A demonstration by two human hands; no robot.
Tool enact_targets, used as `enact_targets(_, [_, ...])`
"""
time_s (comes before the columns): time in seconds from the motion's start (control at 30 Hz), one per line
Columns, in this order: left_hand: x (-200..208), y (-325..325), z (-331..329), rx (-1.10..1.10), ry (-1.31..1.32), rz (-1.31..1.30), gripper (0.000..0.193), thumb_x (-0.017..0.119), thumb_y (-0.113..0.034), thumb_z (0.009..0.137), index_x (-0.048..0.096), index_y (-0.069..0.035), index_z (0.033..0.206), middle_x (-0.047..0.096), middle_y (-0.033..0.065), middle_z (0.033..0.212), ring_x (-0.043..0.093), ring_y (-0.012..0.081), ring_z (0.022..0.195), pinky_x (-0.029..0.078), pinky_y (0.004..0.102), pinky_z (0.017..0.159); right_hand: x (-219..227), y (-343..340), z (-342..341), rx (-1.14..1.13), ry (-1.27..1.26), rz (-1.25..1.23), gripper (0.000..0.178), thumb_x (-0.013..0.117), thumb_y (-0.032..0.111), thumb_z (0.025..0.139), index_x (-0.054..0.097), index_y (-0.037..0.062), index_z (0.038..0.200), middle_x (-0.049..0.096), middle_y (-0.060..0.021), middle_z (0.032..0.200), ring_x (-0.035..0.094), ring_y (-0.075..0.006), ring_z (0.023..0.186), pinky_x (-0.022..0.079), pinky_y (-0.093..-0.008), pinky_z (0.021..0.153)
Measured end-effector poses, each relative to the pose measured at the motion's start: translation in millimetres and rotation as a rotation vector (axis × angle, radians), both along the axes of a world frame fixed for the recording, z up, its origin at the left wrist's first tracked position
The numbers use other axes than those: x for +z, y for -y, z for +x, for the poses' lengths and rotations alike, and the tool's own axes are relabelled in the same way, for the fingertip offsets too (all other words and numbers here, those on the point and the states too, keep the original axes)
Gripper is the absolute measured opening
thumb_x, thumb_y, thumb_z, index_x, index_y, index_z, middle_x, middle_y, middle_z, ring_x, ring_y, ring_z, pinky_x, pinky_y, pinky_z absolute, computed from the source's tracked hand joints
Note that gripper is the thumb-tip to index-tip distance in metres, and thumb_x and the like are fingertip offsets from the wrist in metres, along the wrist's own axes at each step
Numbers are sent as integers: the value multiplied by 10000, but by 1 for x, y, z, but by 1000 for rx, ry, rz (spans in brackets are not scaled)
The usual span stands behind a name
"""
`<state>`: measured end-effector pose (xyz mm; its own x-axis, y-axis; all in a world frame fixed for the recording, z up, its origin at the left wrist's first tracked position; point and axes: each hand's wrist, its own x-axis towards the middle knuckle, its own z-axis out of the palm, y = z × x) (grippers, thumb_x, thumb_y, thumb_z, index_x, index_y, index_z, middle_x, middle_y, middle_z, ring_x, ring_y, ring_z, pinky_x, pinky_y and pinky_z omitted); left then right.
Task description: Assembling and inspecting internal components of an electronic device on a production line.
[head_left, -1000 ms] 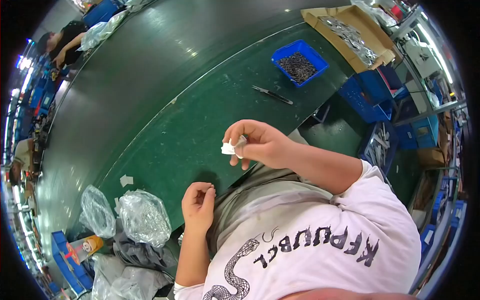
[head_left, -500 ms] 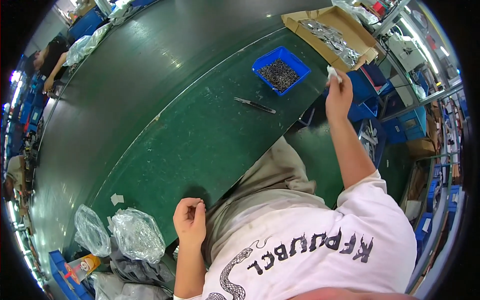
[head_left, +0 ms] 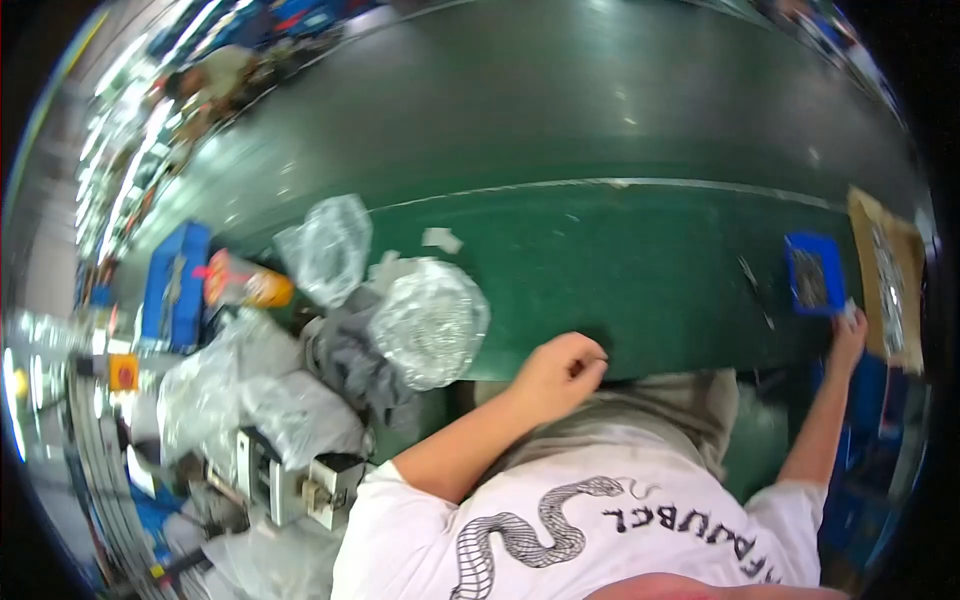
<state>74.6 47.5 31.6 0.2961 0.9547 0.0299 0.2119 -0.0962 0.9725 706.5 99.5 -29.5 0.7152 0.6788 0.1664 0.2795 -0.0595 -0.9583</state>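
My left hand (head_left: 560, 378) is closed with curled fingers above the near edge of the green table (head_left: 640, 270); whether anything is in it is hidden. Far to the right, my right hand (head_left: 849, 340) pinches a small white crumpled piece (head_left: 850, 308), perhaps tissue or cloth. Right beside that hand stands a blue bin (head_left: 815, 275) with many small dark metal pieces in it. A pair of tweezers (head_left: 756, 290) lies on the table left of the bin. To the right is an open cardboard box (head_left: 905, 270) of shiny flat parts.
Clear plastic bags (head_left: 430, 325) lie left of my left hand, with small white scraps (head_left: 441, 239) behind them. Further left are dark grey cloth (head_left: 358, 355), an orange-and-clear container (head_left: 250, 284) and a blue tray (head_left: 176, 285). A grey conveyor belt (head_left: 560, 90) runs along the far side.
The view has swung left, so the bags and clutter now show more fully and the blue bin sits at the far right. My right hand still pinches the white piece.
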Motion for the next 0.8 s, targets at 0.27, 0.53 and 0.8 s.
enact_targets(0.27, [3,12,-6,-33,-1,9,92,657,-76,902,626,-31,976,573,35,806,550,101,694,472,261,611,-7,-12,-33,-181,244,54,453,615,356,976,554,5,1256,607,-50,946,561,-97,713,449,-239,644])
enact_targets(0.53, [5,8,-8,-27,-19,9,86,649,-72,894,612,-24,954,567,54,790,552,133,666,470,284,603,-15,-27,-46,-11,785,-165,350,528,248,993,598,36,1262,665,-208,1115,638,-381,1032,487,-416,851])
enact_targets(0.8, [6,13,-13,10,-58,20,82,655,-84,881,629,-23,928,586,84,804,576,157,670,481,305,600,-14,-39,-71,14,775,-285,450,461,20,969,478,75,1415,588,-229,1302,555,-373,1228,428,-411,1004])
